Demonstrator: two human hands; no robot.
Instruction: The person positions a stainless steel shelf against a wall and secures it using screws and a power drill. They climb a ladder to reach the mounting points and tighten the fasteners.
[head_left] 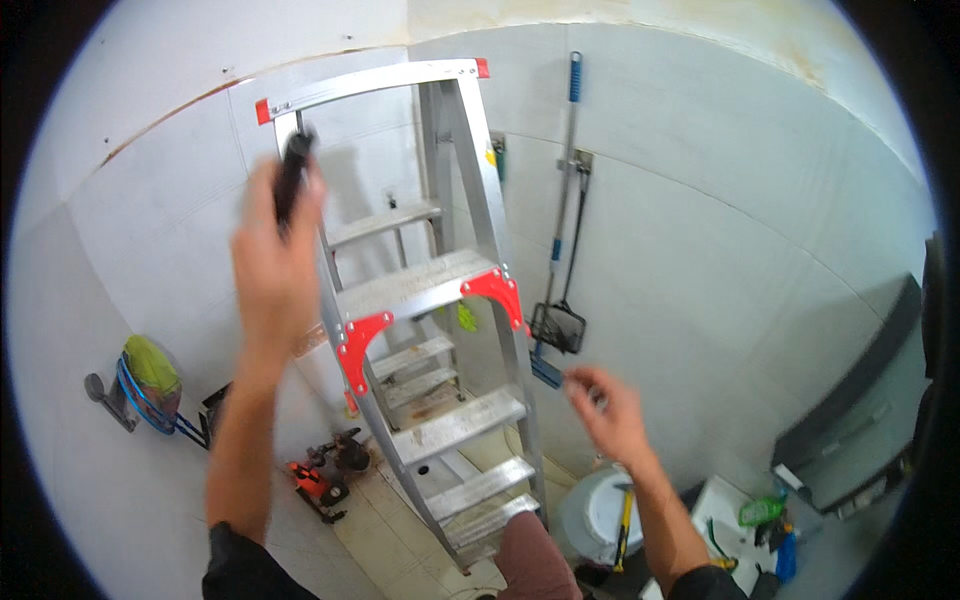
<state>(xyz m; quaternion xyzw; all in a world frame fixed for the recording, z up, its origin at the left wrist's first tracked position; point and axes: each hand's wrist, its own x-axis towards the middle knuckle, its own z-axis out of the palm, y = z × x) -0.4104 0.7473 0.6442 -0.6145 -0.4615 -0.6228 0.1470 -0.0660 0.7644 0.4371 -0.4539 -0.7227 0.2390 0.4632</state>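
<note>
My left hand [278,250] is raised at the left rail of an aluminium stepladder [440,430]. Its fingers are wrapped round a short black cylinder [292,175], blurred by motion, so its kind cannot be made out. To the right of the ladder, my right hand [612,418] is held in the air with curled fingers and thumb drawn together. A small shiny spot shows between those fingers, too small to name. The ladder has red corner brackets and dusty treads; my knee [535,555] is close to its lowest visible steps.
Long-handled tools [570,200] hang on the tiled right wall. A lidded white bucket [590,510] carries a hammer with a yellow handle [625,530]. An orange-and-black power tool [315,485] lies on the floor at left. A net with a blue rim [150,385] hangs on the left wall.
</note>
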